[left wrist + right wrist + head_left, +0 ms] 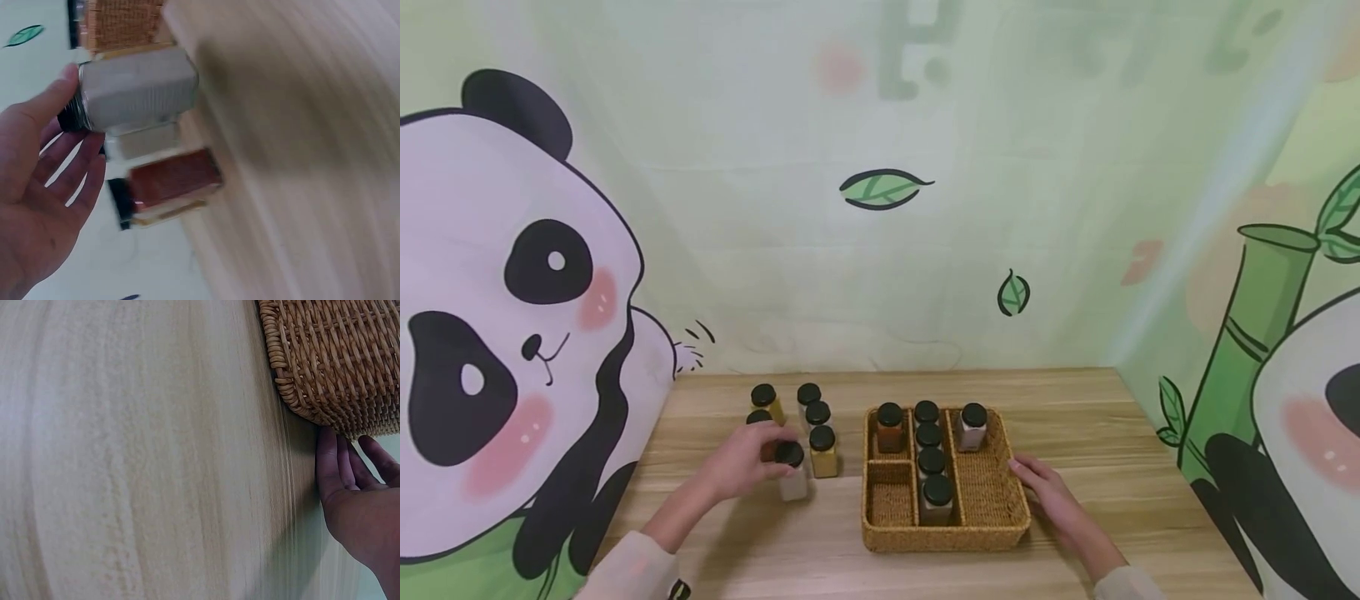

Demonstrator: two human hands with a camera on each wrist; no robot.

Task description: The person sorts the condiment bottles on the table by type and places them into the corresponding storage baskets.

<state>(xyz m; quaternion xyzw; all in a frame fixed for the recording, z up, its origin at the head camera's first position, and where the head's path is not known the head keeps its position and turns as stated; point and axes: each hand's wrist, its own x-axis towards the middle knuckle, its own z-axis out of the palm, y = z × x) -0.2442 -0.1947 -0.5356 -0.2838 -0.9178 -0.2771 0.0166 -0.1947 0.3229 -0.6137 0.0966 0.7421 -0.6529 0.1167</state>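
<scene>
of the two hands, the left hand [751, 457] pinches a pale jar [793, 487] near its black lid [789, 453], thumb on one side and fingertips on the other, while the right hand [1051, 493] lays its extended fingers against the outer wall of the woven basket [947, 540], at the basket's 3 o'clock. the pale jar is upright at the basket's 9 o'clock, over the desk [820, 562]; whether its base touches the wood, i cannot tell. a yellow jar [823, 463] stands just off its 2 o'clock, and a red-brown jar [175, 180], partly behind the hand in the head view, lies toward its 11 o'clock. handling it well probably calls for a straight lift first, since a sideways drag could clip the yellow jar. the grip sits high, so the weight hangs below the fingers: a firm, even pinch and a level wrist should limit swinging, and a loose lid would be the weak point. any path toward 3 o'clock has to clear the basket's near side wall and the orange-brown jar [891, 437] standing in the 10 o'clock compartment. the right hand does best with light, steady pressure, enough to stop sliding without tipping the basket.
</scene>
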